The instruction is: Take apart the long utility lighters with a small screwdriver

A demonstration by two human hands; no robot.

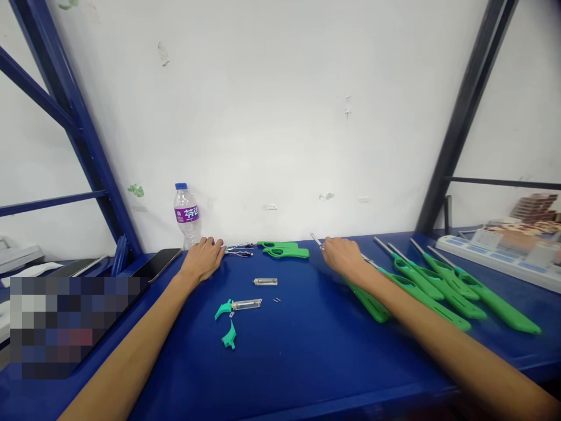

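My left hand (205,257) rests at the back left of the blue table with its fingers curled, beside small igniter parts with wires (240,251). What its fingertips hold, if anything, is hidden. At the back right, my right hand (343,255) is closed around a thin metal tube (315,238), which sticks out past the fingers. Two green lighter handle shells (287,252) lie between the hands. Nearer to me are a clear fuel tank (265,282), another clear tank (246,304), a teal trigger (223,309), a second teal trigger (229,336) and tiny pins (277,300).
Several green long-nosed lighters (447,280) lie on the right, partly under my right forearm. A plastic bottle (186,215) stands by the wall behind my left hand. A black phone (158,263) is at left, and a white power strip (504,263) at far right.
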